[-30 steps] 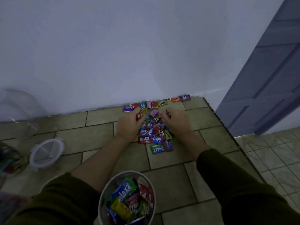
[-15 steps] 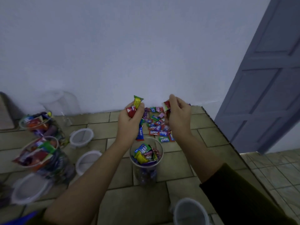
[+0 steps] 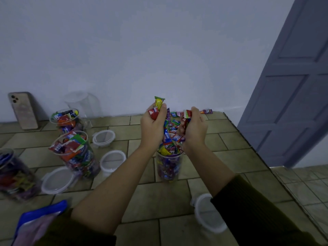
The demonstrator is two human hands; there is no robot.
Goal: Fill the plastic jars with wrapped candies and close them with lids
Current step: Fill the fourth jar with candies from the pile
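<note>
A clear plastic jar (image 3: 169,166) stands on the tiled counter, heaped with wrapped candies. My left hand (image 3: 153,126) is closed on a bunch of candies just above the jar's left side; a yellow-green wrapper sticks up from the fist. My right hand (image 3: 194,127) grips more candies above the jar's right side. Candies hang and drop between both hands into the jar. A pile of loose candies (image 3: 177,115) lies behind the hands by the wall, partly hidden.
Three filled open jars (image 3: 76,155) (image 3: 64,121) (image 3: 15,176) and an empty jar (image 3: 83,102) stand at left. White lids (image 3: 103,138) (image 3: 112,161) (image 3: 56,180) (image 3: 206,213) lie around. A phone (image 3: 23,110) leans on the wall. A blue bag (image 3: 38,221) is at bottom left. The counter edge and a grey door (image 3: 291,96) are at right.
Both hands rose from the candy pile with fistfuls of candies and came over the jar. The jar now looks fuller, and the view has pulled back.
</note>
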